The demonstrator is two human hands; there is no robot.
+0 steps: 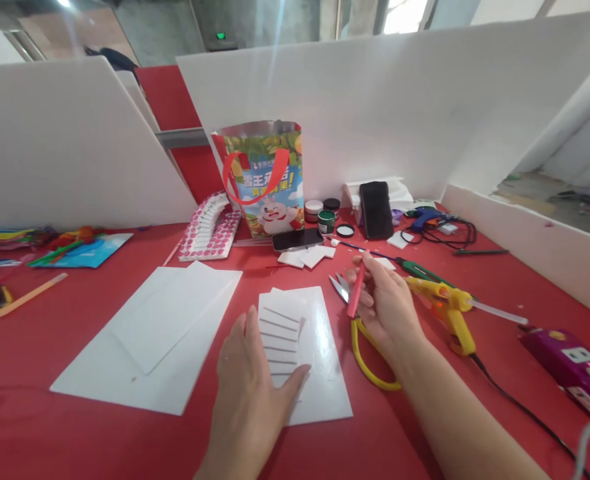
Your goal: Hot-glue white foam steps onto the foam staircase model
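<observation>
Because the left hand (pixel 247 400) merely spans the lined white card (pixel 281 338) between thumb and fingers, that piece could skid on the glossy board (pixel 327 380); apart, the right hand (pixel 392 303), pinching a red pen-like tool (pixel 356 293), might snag the yellow-handled scissors (pixel 368 373) beneath.

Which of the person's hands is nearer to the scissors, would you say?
Right: the right hand partly covers the scissors in this view, while the left hand is at the lined paper, further left.

The bag (pixel 291 195) bears "雪王" and "果!", its other lettering partly covered or blurred.
</observation>
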